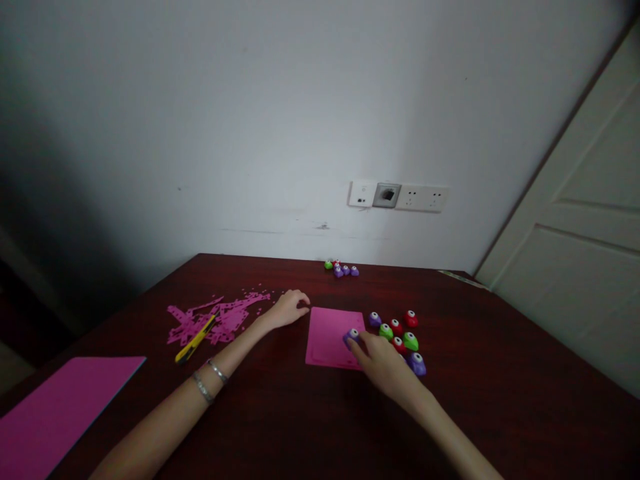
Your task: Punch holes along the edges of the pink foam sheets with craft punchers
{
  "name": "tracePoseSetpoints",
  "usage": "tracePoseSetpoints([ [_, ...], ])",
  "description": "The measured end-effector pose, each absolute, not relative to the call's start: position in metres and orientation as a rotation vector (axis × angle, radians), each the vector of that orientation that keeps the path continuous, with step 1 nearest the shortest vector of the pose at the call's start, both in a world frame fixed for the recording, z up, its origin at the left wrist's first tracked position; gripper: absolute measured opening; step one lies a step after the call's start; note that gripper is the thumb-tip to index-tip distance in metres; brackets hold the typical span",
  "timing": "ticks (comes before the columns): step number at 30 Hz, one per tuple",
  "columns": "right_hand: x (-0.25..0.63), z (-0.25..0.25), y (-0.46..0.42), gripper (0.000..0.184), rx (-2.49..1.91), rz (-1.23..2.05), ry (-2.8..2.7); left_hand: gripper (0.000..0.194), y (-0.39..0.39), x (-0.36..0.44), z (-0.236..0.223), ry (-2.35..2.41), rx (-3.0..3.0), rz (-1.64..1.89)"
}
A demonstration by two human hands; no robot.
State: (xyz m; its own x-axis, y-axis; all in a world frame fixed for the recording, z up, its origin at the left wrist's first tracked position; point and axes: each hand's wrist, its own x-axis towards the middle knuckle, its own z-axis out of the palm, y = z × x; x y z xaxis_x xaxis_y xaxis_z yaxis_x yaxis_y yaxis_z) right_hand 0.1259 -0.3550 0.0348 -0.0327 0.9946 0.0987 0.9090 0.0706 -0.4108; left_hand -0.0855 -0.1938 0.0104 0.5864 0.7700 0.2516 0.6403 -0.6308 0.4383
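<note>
Dark red bench [280,413] against a pale wall [240,133]. Right hand [389,365]: grip clamped on a purple punch [350,336], over the right half of the pink card [327,333]. Left hand [288,309]: grip apart, nothing held, beside the card's far left corner. Other punches [385,331] cluster just right, presumably for reach; cutter [194,341] and scraps [233,319] lie left, seemingly out of the way.
</note>
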Motion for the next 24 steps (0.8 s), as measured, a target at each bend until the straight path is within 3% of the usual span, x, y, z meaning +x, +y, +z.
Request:
tracePoseSetpoints([
  [9, 0.121, 0.030, -0.373, 0.035, -1.848, 0.328, -2.035, 0.026, -0.195, -0.073, -0.005, 1.027, 2.557, 0.575],
  [16, 0.122, 0.027, -0.374, 0.033, -1.857, 0.388, -2.031, 0.016, -0.199, -0.064, -0.004, 0.946, 2.573, 0.570],
  [24, 0.122, 0.023, -0.375, 0.032, -1.836, 0.387, -2.016, 0.021, -0.195, -0.059, 0.000, 0.970, 2.527, 0.591],
])
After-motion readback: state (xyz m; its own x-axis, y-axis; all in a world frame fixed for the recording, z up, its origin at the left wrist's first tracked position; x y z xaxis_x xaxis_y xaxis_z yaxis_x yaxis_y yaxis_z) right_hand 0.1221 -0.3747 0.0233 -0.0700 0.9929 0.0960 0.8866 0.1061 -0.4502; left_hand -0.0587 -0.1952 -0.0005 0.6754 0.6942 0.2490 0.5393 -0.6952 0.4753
